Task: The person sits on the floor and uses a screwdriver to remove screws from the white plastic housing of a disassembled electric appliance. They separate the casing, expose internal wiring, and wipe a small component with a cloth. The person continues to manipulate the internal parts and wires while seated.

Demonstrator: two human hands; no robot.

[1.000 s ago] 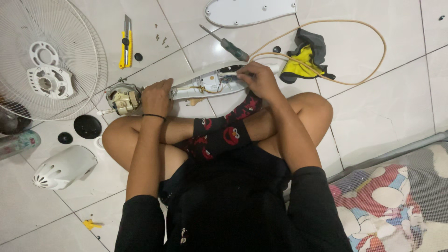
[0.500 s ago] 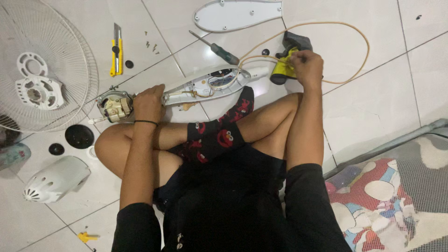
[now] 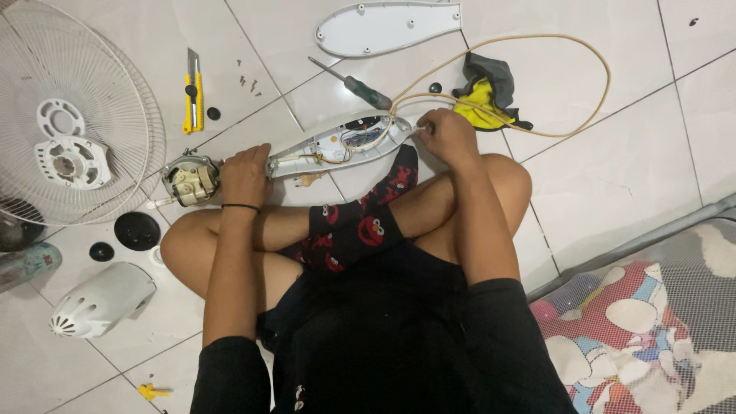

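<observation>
The opened white fan housing (image 3: 337, 143) lies on the floor tiles right in front of your crossed legs. Your left hand (image 3: 245, 175) is wrapped around its end by the motor (image 3: 192, 180), and your right hand (image 3: 447, 138) is pinching at the other end where the beige cord (image 3: 567, 46) goes in. A screwdriver (image 3: 354, 84) sits just beyond your right hand, and a yellow utility knife (image 3: 192, 101) sits beyond your left.

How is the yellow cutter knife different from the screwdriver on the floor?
The utility knife has a flat yellow body with a black slider, while the screwdriver has a round dark green handle and a thin metal shaft. The utility knife lies nearly straight up and down in the picture; the screwdriver lies slanted. The utility knife is close to the fan grille; the screwdriver is close to the cable. Both lie untouched on the tiles.
</observation>
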